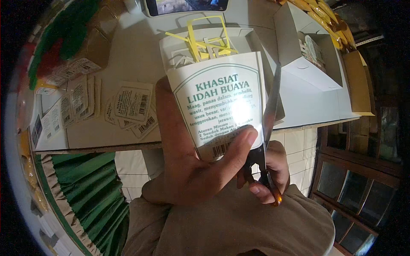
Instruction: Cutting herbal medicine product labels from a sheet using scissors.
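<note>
A white paper label [221, 92] with green print, a barcode and an arched border is pinched in my left hand [198, 179], the thumb across its lower right part. Light glares off its middle. In my right hand [277, 160] is a pair of scissors [272, 102] with amber-brown handles. The blades point up along the label's right edge; whether they touch the paper I cannot tell. Behind the label, yellow and white paper strips [192, 38] lie in a shallow white box [246, 33], partly hidden.
Similar labels lie in a loose pile [133, 102] and a fanned row [78, 99] on the left of the white table [134, 48]. An open white box [320, 73] holding printed pieces stands at the right. A phone or tablet [189, 6] sits at the back.
</note>
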Motion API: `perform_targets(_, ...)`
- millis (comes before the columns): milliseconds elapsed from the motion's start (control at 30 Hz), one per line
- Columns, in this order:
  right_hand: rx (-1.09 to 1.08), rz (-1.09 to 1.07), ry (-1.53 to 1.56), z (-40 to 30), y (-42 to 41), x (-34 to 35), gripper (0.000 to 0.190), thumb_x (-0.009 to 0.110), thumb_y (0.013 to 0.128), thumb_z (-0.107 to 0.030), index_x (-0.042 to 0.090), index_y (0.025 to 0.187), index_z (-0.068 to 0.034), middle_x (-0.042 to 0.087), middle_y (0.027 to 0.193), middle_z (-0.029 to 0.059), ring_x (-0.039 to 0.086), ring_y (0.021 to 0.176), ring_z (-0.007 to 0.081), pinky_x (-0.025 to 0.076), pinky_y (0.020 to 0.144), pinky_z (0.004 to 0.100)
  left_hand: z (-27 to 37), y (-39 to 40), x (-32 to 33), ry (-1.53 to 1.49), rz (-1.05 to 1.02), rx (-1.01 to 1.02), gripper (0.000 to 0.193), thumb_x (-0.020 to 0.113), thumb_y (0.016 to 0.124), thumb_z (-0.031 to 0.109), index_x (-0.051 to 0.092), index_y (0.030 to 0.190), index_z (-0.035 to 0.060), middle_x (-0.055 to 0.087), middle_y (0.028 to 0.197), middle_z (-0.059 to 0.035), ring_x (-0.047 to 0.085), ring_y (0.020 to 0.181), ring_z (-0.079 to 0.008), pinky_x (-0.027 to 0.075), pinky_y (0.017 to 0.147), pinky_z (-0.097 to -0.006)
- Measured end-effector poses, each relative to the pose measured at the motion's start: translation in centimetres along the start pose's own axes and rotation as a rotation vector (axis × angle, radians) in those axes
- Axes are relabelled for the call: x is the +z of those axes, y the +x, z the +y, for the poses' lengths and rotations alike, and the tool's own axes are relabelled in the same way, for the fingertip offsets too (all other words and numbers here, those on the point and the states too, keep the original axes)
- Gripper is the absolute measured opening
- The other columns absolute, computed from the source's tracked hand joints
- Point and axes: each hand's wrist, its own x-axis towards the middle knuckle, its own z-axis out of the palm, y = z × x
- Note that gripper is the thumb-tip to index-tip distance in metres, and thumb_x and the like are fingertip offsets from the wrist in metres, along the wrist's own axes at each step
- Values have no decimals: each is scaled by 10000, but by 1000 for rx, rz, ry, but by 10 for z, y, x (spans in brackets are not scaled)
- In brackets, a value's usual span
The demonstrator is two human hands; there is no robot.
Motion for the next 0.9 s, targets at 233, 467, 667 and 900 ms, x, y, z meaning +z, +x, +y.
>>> perform_targets(233, -16, 2, -26, 2, 1, 0, 401, 623, 587, -99, 490, 930, 63, 522, 643, 108, 543, 506, 180, 399, 461, 243, -2, 0, -1, -1, -6, 17, 643, 556, 611, -25, 235, 1167, 13, 445, 1002, -106, 458, 897, -166, 369, 791, -297)
perform_targets(467, 15, -51, -62, 0, 3, -3, 426, 628, 577, -88, 485, 948, 67, 532, 668, 121, 537, 510, 199, 403, 482, 245, -4, 0, -3, -27, -2, 38, 656, 561, 609, -23, 226, 1172, 9, 446, 1003, -105, 462, 891, -167, 370, 788, -289)
perform_targets(667, -1, -6, -69, 1, 1, -1, 420, 621, 577, -82, 489, 946, 68, 540, 696, 134, 547, 552, 222, 412, 513, 254, -5, 1, -5, 25, -1, 37, 654, 564, 608, -20, 227, 1168, 10, 444, 1000, -100, 463, 883, -167, 379, 771, -285)
perform_targets(900, -59, -16, -108, 1, 7, -2, 394, 613, 572, -79, 501, 926, 52, 538, 670, 122, 547, 535, 221, 412, 494, 243, -6, 2, -5, -20, -12, 63, 655, 569, 610, -13, 219, 1163, 11, 441, 979, -86, 458, 868, -153, 379, 768, -282)
